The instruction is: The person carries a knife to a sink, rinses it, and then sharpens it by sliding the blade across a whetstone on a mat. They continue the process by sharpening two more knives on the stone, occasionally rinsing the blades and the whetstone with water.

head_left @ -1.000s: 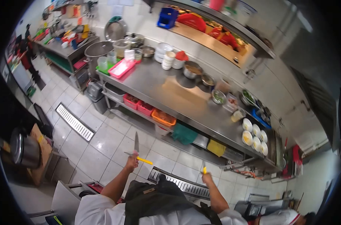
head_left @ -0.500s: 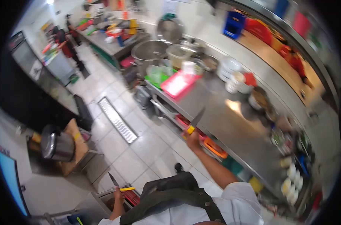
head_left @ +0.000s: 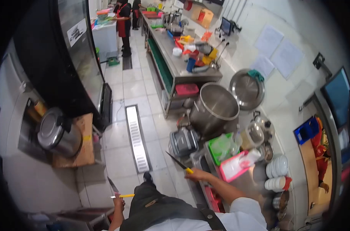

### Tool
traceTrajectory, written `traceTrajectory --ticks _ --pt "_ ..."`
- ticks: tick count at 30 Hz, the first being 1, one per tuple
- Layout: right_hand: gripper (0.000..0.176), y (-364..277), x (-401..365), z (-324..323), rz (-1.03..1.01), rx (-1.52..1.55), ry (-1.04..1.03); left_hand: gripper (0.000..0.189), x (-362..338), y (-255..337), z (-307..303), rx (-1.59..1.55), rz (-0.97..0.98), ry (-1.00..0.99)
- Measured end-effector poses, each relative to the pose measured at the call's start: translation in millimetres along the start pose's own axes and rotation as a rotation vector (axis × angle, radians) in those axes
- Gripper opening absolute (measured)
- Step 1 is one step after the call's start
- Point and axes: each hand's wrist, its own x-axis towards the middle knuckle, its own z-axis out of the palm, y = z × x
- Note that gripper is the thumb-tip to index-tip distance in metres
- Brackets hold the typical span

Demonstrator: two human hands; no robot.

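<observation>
My right hand (head_left: 198, 175) is closed around the yellow handle of a knife (head_left: 177, 161), whose dark blade points up and left over the tiled floor beside the steel counter. Lower left, my left hand (head_left: 119, 201) grips a second knife (head_left: 112, 184) with its blade up. A yellow-handled utensil (head_left: 124, 196) lies crosswise in the same hand; its far tip is pale. Near my right hand stand a pink tray (head_left: 230, 172) with white items and a green tray (head_left: 212, 151) with clear containers.
A large steel pot (head_left: 213, 111) and a grey bin (head_left: 183, 142) stand ahead right. A floor drain (head_left: 135, 138) runs along the aisle. At left a lidded steel container (head_left: 59, 133) sits on a cardboard-topped stand. Two people, one a person in a red apron (head_left: 123, 27), stand far ahead.
The view has swung right and levelled along the aisle, bringing the pot and wall papers closer. My right hand with its knife now appears over the floor instead of the counter edge.
</observation>
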Motion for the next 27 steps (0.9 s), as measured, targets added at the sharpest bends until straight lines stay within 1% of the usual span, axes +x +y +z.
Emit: traceTrajectory --ticks 2,3,4,6,9,10,12,15,17,18,19,20,22,23,26,27 --pt "0.022 -33.9 21.5 -49.7 -0.284 0.724 -0.102 0.04 37.2 60.9 36.8 0.016 -0.008 -0.012" --pt "0.026 -52.5 44.7 -81.1 -0.648 0.934 -0.362 0.04 49.1 96.5 56.8 0.062 -0.004 -0.043" --pt "0.027 -85.8 52.7 -102.6 -0.734 1.173 -0.421 0.044 64.4 127.9 74.1 0.081 0.061 -0.077" --pt "0.025 -89.8 115.4 -154.8 -0.546 0.904 -0.413 0.043 78.7 205.5 112.7 0.121 0.13 -0.109" --pt "0.026 -145.0 146.6 -187.6 -0.241 -0.077 0.019 0.045 115.6 316.2 181.3 0.05 0.209 -0.142" --pt "0.027 -150.0 163.6 -210.4 -0.233 0.679 -0.087 0.045 127.6 350.9 207.3 0.043 0.229 -0.158" --pt "0.028 -178.0 196.7 -263.3 -0.658 1.485 -0.069 0.045 150.2 407.4 250.9 0.026 0.251 -0.178" --pt "0.024 -190.9 293.5 -334.2 -0.647 1.169 -0.143 0.046 190.5 467.4 312.6 -0.153 0.236 -0.264" --pt "0.026 -225.4 338.2 -344.0 -0.402 0.85 -0.144 0.045 220.6 495.6 343.9 -0.146 0.182 -0.226" --pt "0.027 -252.8 366.4 -360.1 -0.298 0.662 -0.158 0.044 229.4 515.6 360.5 -0.167 0.17 -0.202" --pt "0.029 -270.4 388.4 -387.8 -0.321 0.938 -0.265 0.044 231.7 537.0 378.6 -0.21 0.151 -0.195" --pt "0.028 -287.3 409.6 -421.8 -0.595 1.15 -0.198 0.043 231.8 555.5 389.5 -0.248 0.128 -0.182" --pt "0.028 -356.8 442.1 -488.6 -1.224 1.346 -0.413 0.039 243.1 592.1 413.5 -0.296 0.154 -0.202" --pt "0.026 -382.8 467.2 -510.2 -1.117 1.406 -0.401 0.041 250.1 612.3 427.3 -0.29 0.152 -0.18" --pt "0.026 -461.8 551.9 -525.2 -0.405 0.266 0.011 0.045 281.3 658.9 469.9 -0.331 0.136 -0.169" --pt "0.027 -505.4 552.6 -540.6 -0.437 0.068 -0.114 0.046 301.8 681.0 489.9 -0.362 0.143 -0.175"
